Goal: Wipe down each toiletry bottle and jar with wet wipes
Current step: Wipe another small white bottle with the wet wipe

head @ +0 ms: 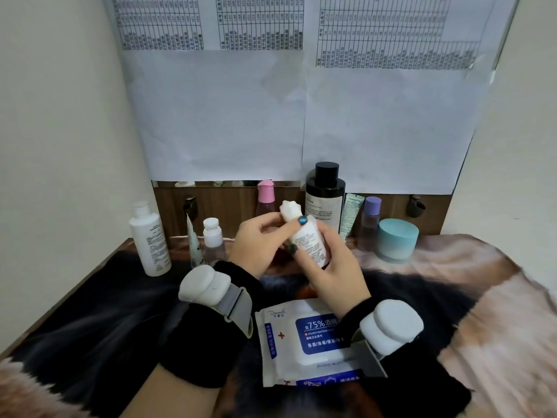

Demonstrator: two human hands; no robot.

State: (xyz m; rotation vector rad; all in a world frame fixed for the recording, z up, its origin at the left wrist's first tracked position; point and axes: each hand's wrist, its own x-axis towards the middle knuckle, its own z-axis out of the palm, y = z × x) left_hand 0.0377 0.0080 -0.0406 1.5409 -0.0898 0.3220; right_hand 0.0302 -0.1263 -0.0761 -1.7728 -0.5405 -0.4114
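You are facing a narrow alcove enclosed by plain cream walls [54,122] on both sides. Printed table sheets [301,95] are covering the rear, hanging above a dark wooden panel [223,203] carrying two metal fittings. A brown, black and tan furry cover [470,297] is lying over the surface.

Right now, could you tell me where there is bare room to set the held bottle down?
Bare cloth lies left of the wipes pack, in front of the tall white bottle, and right of the pack, in front of the blue jar. The back row is crowded.
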